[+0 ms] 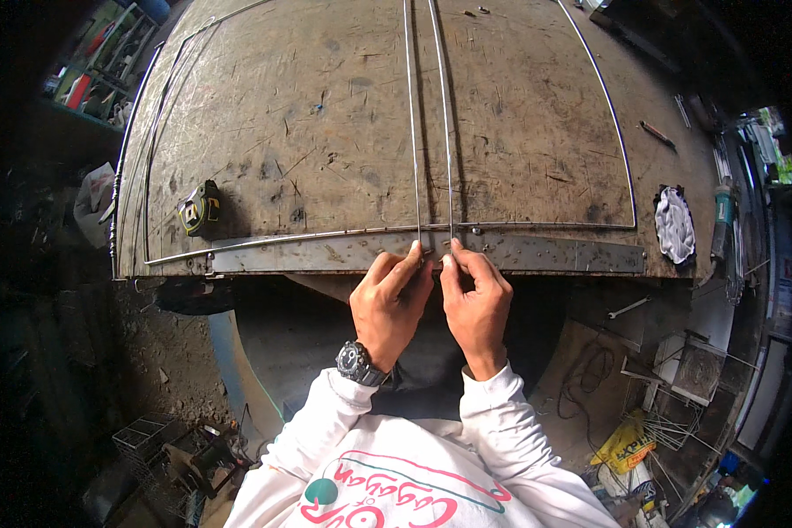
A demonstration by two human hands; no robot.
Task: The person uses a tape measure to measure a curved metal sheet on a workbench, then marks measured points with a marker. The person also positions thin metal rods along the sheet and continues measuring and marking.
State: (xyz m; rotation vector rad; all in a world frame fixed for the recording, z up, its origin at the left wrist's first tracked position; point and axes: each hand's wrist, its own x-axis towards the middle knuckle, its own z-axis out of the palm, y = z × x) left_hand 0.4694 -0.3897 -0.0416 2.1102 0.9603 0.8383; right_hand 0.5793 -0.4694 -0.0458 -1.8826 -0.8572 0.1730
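Observation:
Two thin metal rods (pixel 413 114) run side by side away from me over the scratched wooden tabletop (pixel 343 132). My left hand (pixel 389 295), below a black wristwatch (pixel 359 363), pinches the near end of the left rod between thumb and forefinger. With the same kind of grip, my right hand (pixel 475 299) holds the near end of the right rod (pixel 443 114). Both rods cross a bent wire frame (pixel 326 236) near the table's front edge. Under my fingertips lies a flat metal strip (pixel 290 253) along that edge.
A tape measure (pixel 200 209) sits at the left of the table. To the right are a pen-like tool (pixel 656 134) and a white cloth bundle (pixel 674 224). Below on the right lie a wrench (pixel 629 307), a coiled cable (pixel 585 370) and a yellow bag (pixel 625 444). Wire racks (pixel 145 440) stand lower left.

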